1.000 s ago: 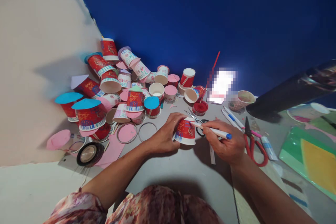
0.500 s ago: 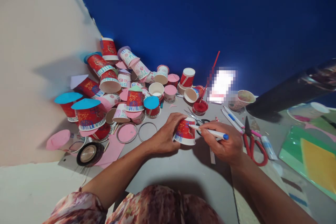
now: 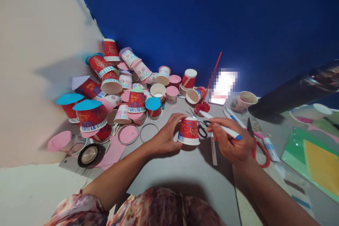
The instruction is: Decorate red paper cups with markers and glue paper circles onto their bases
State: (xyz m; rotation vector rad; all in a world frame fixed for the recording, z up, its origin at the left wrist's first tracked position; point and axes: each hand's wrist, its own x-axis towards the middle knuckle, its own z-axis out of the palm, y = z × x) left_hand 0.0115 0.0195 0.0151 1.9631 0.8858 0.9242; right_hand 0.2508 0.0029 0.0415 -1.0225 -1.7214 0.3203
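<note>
A red paper cup (image 3: pixel 189 131) with gold print and blue marks near its white rim stands upside down on the grey surface (image 3: pixel 180 173), while a white marker (image 3: pixel 219 125) with a blue end is held tilted just beside it, tip lifted clear.

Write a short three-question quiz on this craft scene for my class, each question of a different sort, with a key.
1. True or false: the left hand rests on an upside-down red cup.
2. Which does the right hand hold? A a pair of scissors, B a pen, C a roll of tape.
3. Fill in: the pen tip is ___ the cup (touching / lifted off).

Key
1. True.
2. B; the black-handled scissors lie on the table.
3. Lifted off; it points over the scissors, to the right of the cup.
</note>
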